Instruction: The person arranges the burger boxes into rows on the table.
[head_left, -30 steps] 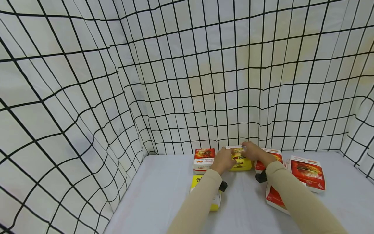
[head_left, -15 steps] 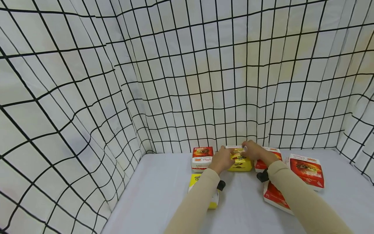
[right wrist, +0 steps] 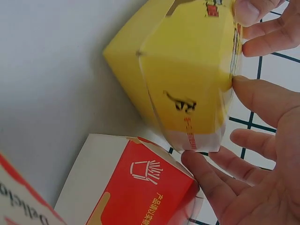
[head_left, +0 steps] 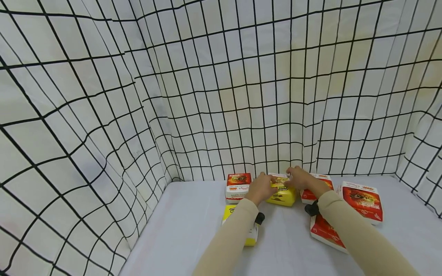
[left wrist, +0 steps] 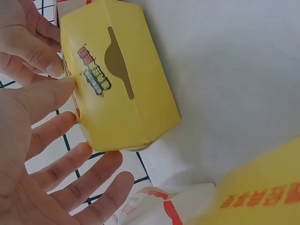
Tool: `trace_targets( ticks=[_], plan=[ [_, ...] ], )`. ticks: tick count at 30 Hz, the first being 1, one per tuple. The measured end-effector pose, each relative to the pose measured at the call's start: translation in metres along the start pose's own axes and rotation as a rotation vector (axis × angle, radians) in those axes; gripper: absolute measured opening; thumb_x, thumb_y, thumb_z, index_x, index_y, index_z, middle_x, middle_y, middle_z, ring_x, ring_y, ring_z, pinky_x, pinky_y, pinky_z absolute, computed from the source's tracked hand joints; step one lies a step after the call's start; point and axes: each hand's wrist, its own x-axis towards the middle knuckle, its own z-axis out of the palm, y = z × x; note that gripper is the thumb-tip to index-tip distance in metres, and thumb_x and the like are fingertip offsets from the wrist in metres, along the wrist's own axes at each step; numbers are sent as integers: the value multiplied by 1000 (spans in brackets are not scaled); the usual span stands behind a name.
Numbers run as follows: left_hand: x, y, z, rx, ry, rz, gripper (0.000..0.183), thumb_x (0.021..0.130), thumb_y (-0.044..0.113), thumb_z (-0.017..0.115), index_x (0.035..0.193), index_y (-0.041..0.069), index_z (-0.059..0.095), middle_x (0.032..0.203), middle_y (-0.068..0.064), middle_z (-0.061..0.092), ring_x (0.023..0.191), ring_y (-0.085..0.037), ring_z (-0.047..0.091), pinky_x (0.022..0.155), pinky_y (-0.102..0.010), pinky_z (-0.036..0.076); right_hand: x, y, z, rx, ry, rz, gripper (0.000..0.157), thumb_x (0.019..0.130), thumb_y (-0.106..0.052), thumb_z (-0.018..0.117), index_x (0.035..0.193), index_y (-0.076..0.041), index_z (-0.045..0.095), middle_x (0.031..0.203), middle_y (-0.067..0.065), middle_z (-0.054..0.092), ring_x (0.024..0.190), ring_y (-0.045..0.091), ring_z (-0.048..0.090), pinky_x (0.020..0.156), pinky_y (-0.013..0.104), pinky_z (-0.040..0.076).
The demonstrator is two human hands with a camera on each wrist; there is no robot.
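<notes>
A yellow cardboard burger box [head_left: 281,198] lies at the back of the table between my two hands. My left hand [head_left: 261,189] holds its left end, the thumb at the upper edge and fingertips along the side. From the opposite end my right hand [head_left: 299,179] holds it, thumb on the edge and fingers round the corner. A slot and dark printed lettering show on the box [left wrist: 124,108] in the left wrist view. In the right wrist view, a red and white box [right wrist: 140,183] sits close beside my right fingertips.
A red and white burger box [head_left: 238,188] stands left of my left hand. Another yellow box [head_left: 251,239] is partly hidden by the left sleeve. More red boxes [head_left: 362,201] lie right, one partly under the right forearm's outline. Black netting [head_left: 221,147] over white cloth rises behind.
The yellow box between my hands has shifted slightly toward me and turned, its front now lower in the head view. Both hands stay around it.
</notes>
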Motion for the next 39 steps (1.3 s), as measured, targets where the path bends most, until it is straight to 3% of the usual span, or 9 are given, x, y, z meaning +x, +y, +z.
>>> trace_targets(
  ticks=[4,11,14,17,19,21,23,25,39],
  plan=[
    [0,1,0,9,-12,0,39,92,42,75,126,22,71,136,-6,59,109,-20,64,94,-38,54,-3,0,-2,-7,-17,20,62,98,-32,68,144,4,48,136,32,50,113,38,57,104,62,47],
    [-2,3,-1,-8,-31,14,47,91,46,76,130,22,70,123,-3,60,96,-15,57,86,-33,52,-7,0,-4,-28,-26,11,60,97,-33,68,141,5,51,133,32,52,111,36,56,102,60,48],
    [-2,3,0,-19,-42,17,52,90,50,74,134,22,68,136,-5,60,115,-20,61,96,-37,53,-8,1,-4,-42,-30,2,57,97,-33,68,138,5,54,130,31,54,111,36,57,100,59,49],
    [-3,3,0,-21,-53,18,59,89,55,73,138,23,65,149,-8,55,135,-27,55,105,-43,51,-9,1,-5,-45,-34,-5,54,97,-34,69,134,5,58,127,30,55,109,35,58,99,58,50],
    [-3,4,0,-14,-60,18,64,87,59,73,140,24,63,145,-6,57,128,-23,58,101,-40,52,-10,0,-5,-47,-36,-12,53,96,-33,69,131,5,59,126,30,56,107,35,58,98,58,50],
    [-4,5,0,2,-61,23,69,85,61,74,141,24,62,136,-5,60,110,-18,61,92,-35,54,-10,1,-5,-49,-39,-12,52,96,-33,70,130,5,60,124,29,56,105,34,57,97,57,50],
    [-4,6,0,20,-60,29,73,83,63,76,142,24,61,124,-4,60,94,-14,56,82,-31,53,-11,1,-5,-55,-44,-16,51,96,-34,70,129,5,60,124,28,57,104,33,56,96,57,50],
    [-4,5,1,24,-60,35,75,82,63,77,143,23,61,121,-3,59,90,-13,53,79,-29,51,-12,0,-5,-54,-55,-4,51,96,-34,70,129,4,60,124,27,57,103,32,56,96,56,50],
    [0,-3,-4,32,-158,93,68,87,49,78,147,25,56,146,1,57,118,-16,56,99,-34,49,-16,-3,-4,-54,-68,5,50,94,-30,72,127,5,60,122,24,62,105,31,57,97,54,50]
  ],
)
